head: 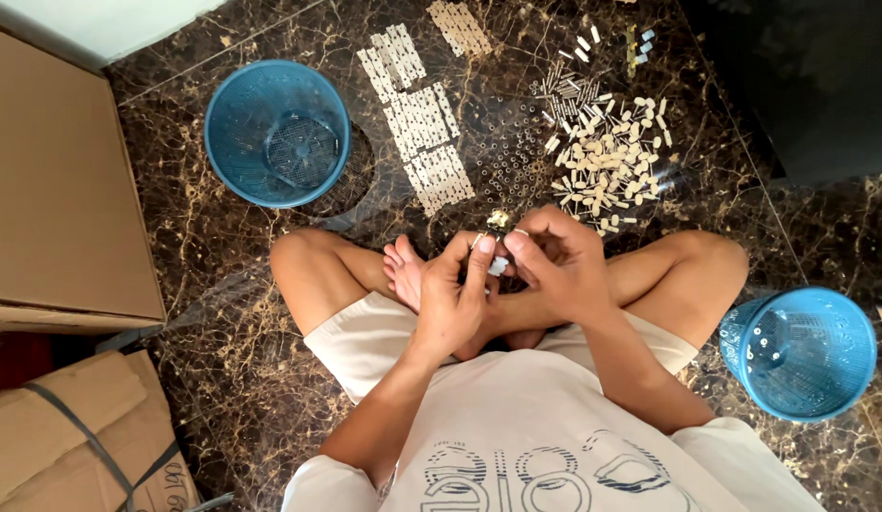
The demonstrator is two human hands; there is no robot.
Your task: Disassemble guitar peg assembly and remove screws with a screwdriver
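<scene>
I sit cross-legged on a dark marble floor. My left hand [455,294] and my right hand [559,261] meet above my feet, both pinching one small white plastic part [498,266] with a little brass-coloured metal piece [498,220] at its top. Just beyond my hands lie a loose pile of small cream plastic parts [607,161], a patch of tiny dark metal rings [512,156] and a cluster of short silvery pins [569,93].
Rows of cream strips [424,123] lie further out. A blue mesh basket [277,133] stands at the left, another blue basket [801,353] by my right knee. Cardboard boxes [52,180] fill the left side, one strapped box [71,436] nearer.
</scene>
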